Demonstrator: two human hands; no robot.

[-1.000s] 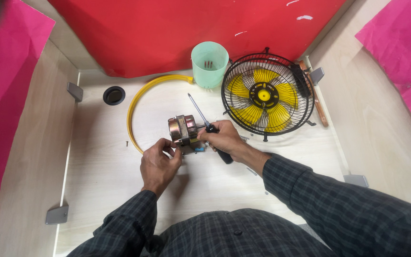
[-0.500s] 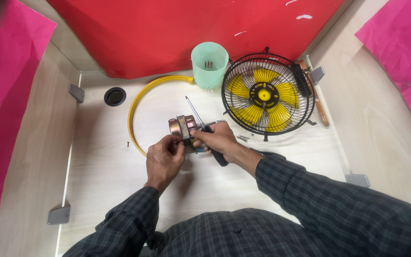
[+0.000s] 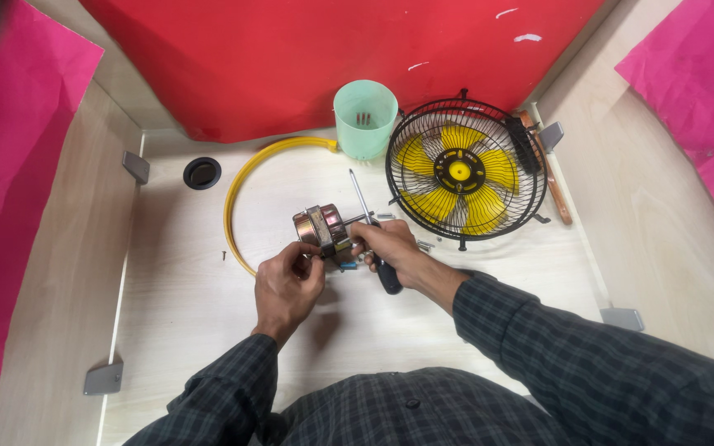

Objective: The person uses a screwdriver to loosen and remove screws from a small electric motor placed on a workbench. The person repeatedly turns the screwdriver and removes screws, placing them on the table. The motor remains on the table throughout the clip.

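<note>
So the small fan motor (image 3: 321, 227) sits roughly mid-worktop, a bit toward the back edge, and both hands are on it. The left hand (image 3: 288, 281) pinches the near side of the motor with its fingertips, looks like it's there to keep the thing from rolling or twisting. The right hand (image 3: 390, 248) is wrapped around a screwdriver (image 3: 371, 227) with a dark handle. The shaft pokes up and away toward the back edge rather than pointing into the motor, so the tool seems parked in the palm while the fingers help steady the motor's right side. I can't tell if the tip is touching anything.

Everything else is pushed out of the way. The black fan cage with yellow blades (image 3: 466, 169) lies flat near the back right corner, close to the right hand. A mint green cup (image 3: 364, 118) stands at the back edge just left of it, with what look like a few screws inside, which makes sense for not losing them. A yellow ring (image 3: 245, 186) curves around the motor's left side, and one loose screw (image 3: 224, 257) lies just outside it. A black round hole (image 3: 202, 173) sits toward the back left corner of the worktop (image 3: 183, 330).
</note>
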